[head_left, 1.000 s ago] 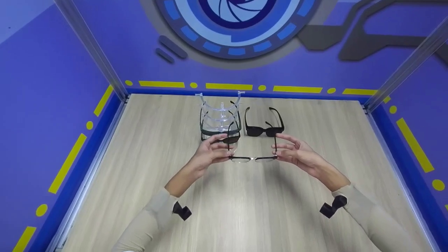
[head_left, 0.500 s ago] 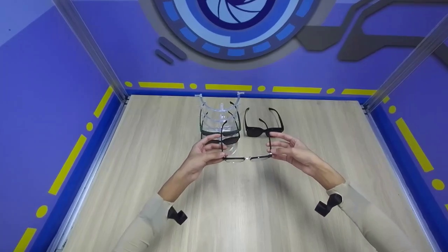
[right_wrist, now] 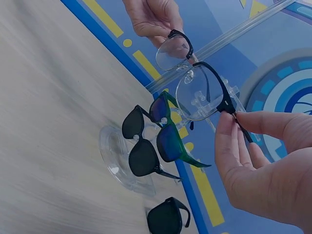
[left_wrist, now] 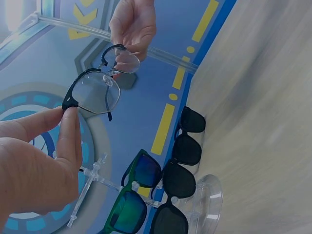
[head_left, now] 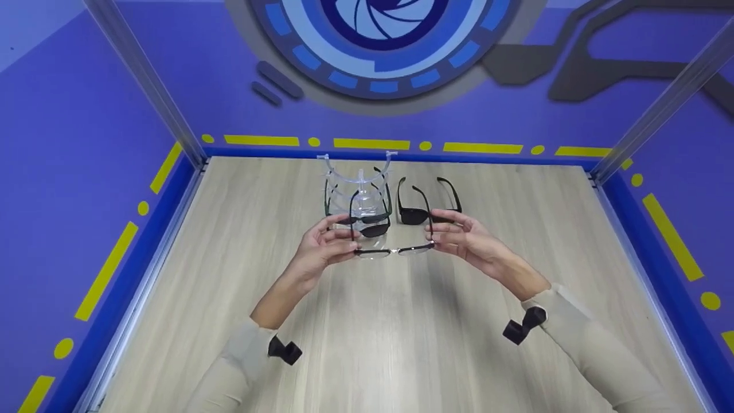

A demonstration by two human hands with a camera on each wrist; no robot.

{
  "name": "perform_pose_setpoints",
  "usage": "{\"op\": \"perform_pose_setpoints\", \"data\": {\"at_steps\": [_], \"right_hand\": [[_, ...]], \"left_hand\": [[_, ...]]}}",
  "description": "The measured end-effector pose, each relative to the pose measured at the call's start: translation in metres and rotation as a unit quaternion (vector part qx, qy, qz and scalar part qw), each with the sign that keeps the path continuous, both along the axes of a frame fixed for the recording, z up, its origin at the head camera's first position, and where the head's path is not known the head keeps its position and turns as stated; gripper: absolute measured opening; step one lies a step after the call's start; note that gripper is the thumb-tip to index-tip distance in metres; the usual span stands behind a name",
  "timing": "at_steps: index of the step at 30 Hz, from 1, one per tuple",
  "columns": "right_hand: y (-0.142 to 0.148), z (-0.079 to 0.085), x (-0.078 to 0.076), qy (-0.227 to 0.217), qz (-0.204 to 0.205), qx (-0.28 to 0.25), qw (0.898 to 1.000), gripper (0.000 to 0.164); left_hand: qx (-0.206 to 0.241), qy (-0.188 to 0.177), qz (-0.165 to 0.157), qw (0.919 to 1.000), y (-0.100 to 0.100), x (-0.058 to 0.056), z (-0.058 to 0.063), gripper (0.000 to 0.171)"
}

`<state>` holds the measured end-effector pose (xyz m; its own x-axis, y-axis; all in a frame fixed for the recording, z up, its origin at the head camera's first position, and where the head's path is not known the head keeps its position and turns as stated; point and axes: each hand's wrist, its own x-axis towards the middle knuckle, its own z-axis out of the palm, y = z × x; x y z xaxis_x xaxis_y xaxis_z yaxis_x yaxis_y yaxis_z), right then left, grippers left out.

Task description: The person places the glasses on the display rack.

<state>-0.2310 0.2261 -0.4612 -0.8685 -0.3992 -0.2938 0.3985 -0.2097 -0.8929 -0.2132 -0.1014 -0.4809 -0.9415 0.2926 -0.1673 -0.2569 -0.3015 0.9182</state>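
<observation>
Between both hands, a pair of clear-lensed eyeglasses (head_left: 394, 251) with black brow bars hangs above the table, temples spread and pointing toward the back wall. My left hand (head_left: 321, 246) pinches its left hinge and temple; my right hand (head_left: 473, 241) pinches the right side likewise. Just behind stands a clear plastic display stand (head_left: 361, 178). It bears green-framed sunglasses (left_wrist: 131, 209) with mirrored lenses and, lower down, black sunglasses (right_wrist: 141, 151). The stand's upper arms carry nothing. Another pair of black sunglasses (head_left: 414, 216) sits on the table to the right of the stand, partly hidden by my right fingers.
The wood-grain table (head_left: 378, 344) is bounded by blue printed walls (head_left: 172, 74) at the back and both sides. Metal posts (head_left: 659, 109) rise in the back corners. A black camera mount (head_left: 285, 350) sits on each wrist.
Both hands have carried the eyeglasses leftward and slightly farther back, so they now stand in front of the display stand. The grips look the same.
</observation>
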Motion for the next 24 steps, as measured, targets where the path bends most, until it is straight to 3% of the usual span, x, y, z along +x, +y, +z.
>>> {"op": "perform_pose_setpoints", "data": {"at_steps": [11, 24], "right_hand": [[-0.012, 0.003, -0.01, 0.0, 0.0, -0.016, 1.0, 0.064], [-0.026, 0.009, -0.023, 0.002, 0.006, -0.022, 1.0, 0.064]], "left_hand": [[0.004, -0.007, 0.018, 0.9998, -0.01, -0.004, 0.008, 0.069], [-0.005, -0.012, 0.034, 0.9993, -0.021, -0.02, 0.016, 0.064]]}}
